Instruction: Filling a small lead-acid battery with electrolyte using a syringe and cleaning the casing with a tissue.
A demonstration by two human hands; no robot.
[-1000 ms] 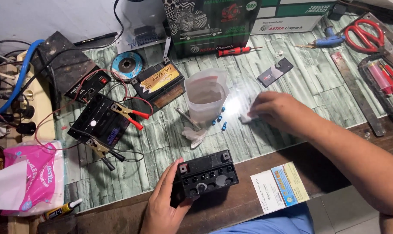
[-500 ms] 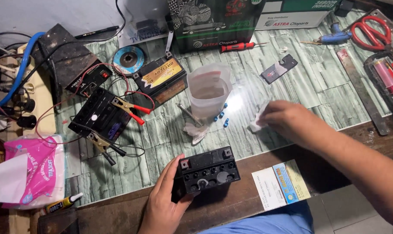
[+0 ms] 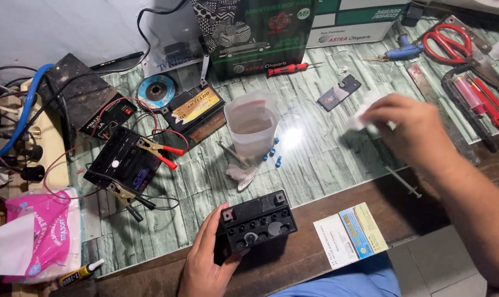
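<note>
While left fingers (image 3: 219,231) grip the black battery (image 3: 258,223), right fingers (image 3: 378,118) pinch a white tissue (image 3: 365,110) beyond the plastic cup (image 3: 251,126).

Two bare hands show, with no gloves, rings or watch visible. The left hand (image 3: 208,263) enters at the bottom centre of the frame, seen only to the wrist, with short nails on the thumb and fingers. The right hand (image 3: 409,129) sits at the upper right, its bare forearm (image 3: 475,214) running unsleeved to the lower right corner. Light blue clothing (image 3: 343,283) shows along the bottom edge.
</note>
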